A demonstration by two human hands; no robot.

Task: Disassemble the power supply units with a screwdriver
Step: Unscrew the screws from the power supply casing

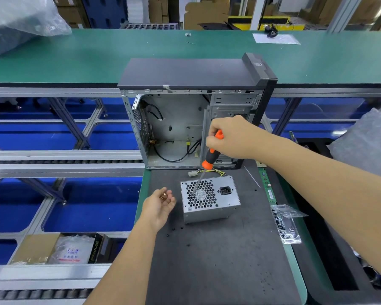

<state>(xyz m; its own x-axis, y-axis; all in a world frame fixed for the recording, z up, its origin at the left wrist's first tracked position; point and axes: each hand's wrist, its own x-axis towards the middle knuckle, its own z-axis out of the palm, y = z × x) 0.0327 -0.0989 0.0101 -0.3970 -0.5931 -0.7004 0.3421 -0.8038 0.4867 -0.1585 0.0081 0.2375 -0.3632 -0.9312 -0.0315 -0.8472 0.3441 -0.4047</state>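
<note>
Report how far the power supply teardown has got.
Done: the power supply sits out of the open computer case on the black mat, loose screws around it. In hand: right hand grips the screwdriver above it; left hand cups a small brass-coloured part. Left: its housing looks closed.

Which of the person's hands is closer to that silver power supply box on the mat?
Left. The left hand hangs open just beside the power supply unit, off its left edge, not touching. The right hand is above and behind it, gripping the screwdriver.
</note>
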